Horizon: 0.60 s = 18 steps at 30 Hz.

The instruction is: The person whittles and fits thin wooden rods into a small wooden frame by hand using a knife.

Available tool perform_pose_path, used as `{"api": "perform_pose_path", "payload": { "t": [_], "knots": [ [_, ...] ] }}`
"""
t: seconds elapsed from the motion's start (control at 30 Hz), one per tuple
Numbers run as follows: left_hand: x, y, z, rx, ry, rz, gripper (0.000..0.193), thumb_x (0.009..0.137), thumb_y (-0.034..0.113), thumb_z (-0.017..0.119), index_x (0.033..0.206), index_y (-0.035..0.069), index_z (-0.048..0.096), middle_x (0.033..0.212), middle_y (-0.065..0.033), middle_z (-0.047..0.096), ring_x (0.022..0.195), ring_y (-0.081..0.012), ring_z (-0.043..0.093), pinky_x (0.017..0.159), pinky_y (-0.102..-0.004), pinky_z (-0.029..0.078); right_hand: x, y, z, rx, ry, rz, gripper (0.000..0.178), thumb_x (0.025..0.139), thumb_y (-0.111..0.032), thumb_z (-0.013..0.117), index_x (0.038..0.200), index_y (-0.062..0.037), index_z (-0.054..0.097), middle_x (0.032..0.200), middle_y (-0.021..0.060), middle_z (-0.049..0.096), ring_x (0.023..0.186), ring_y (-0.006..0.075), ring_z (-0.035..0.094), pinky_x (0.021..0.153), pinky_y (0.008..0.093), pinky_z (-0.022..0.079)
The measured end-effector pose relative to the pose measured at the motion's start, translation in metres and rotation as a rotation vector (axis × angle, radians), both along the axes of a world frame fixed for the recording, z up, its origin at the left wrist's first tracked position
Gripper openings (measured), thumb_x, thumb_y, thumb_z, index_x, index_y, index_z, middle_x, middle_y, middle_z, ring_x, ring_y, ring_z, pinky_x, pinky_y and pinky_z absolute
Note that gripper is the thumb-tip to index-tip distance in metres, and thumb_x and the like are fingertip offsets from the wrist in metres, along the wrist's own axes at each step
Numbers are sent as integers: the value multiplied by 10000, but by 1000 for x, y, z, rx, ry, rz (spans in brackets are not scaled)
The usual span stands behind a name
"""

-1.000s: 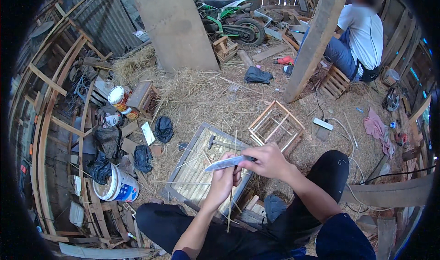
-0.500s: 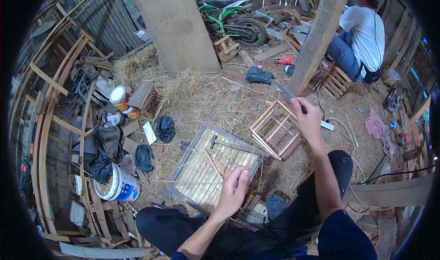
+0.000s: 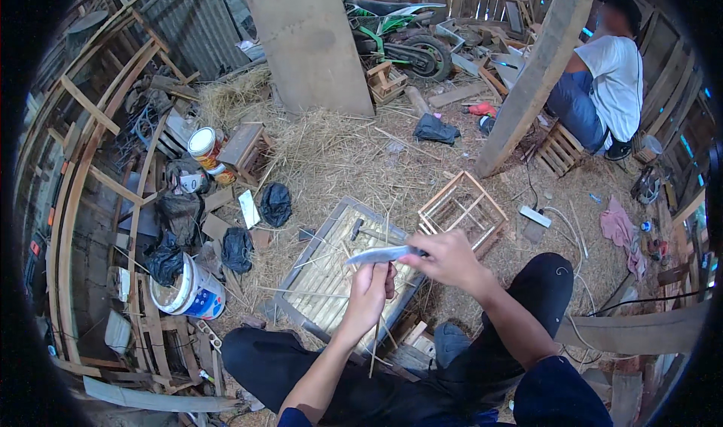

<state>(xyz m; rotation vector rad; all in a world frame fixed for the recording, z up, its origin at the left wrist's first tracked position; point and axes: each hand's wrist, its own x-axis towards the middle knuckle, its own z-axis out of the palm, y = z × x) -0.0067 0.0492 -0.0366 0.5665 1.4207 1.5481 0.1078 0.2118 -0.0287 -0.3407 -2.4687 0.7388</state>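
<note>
My right hand [image 3: 452, 261] grips the dark handle of a knife [image 3: 376, 255], its blade lying across just above my left fist and pointing left. My left hand [image 3: 367, 295] is closed around a thin wooden stick [image 3: 373, 352], which stands roughly upright and sticks out below the fist. The blade is close to the stick's upper part; whether they touch I cannot tell. Beneath both hands lies a low slatted board [image 3: 316, 272] with a grey frame. On it rest loose sticks and a hammer [image 3: 357, 229], its handle partly hidden by my right hand.
A small open wooden frame [image 3: 471, 182] stands beyond my right hand. To the left are a white bucket [image 3: 197, 291] and black plastic bags [image 3: 276, 205]. A slanting post [image 3: 538, 80] rises at the right, near a seated person [image 3: 606, 80]. A power strip [image 3: 535, 216] lies on the straw-covered ground.
My right hand has swung the knife down and left, from raised at the right to just over my left fist. The stick in my left hand has turned from roughly level to upright.
</note>
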Motion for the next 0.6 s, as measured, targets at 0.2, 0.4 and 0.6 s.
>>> {"api": "perform_pose_path", "payload": {
  "t": [0.2, 0.4, 0.6],
  "knots": [
    [3, 1, 5, 19, 213, 19, 131, 1050, 121, 450, 1112, 48, 539, 733, 37, 459, 603, -26, 415, 527, -226, 356, -6, -9, -2, -116, 78, 155, 276, 853, -364, 751, 930, -101, 723, 667, 104, 655, 545, 277, 637, 489, 373, 463],
    [7, -10, -4, 35, 207, 7, 150, 1061, 170, 466, 1130, 54, 529, 785, 36, 476, 605, -28, 410, 530, -216, 347, -2, -6, 0, -90, -10, 193, 252, 834, -334, 777, 901, -94, 745, 660, 91, 652, 514, 252, 614, 476, 338, 453],
    [19, -24, 13, -54, 267, -46, 188, 1069, 199, 454, 1072, 47, 565, 787, 34, 475, 644, -30, 422, 566, -218, 359, -2, 52, -28, -380, 43, -376, 358, 927, -439, 670, 979, -93, 748, 666, 92, 665, 597, 160, 632, 499, 342, 439]
  ]
}}
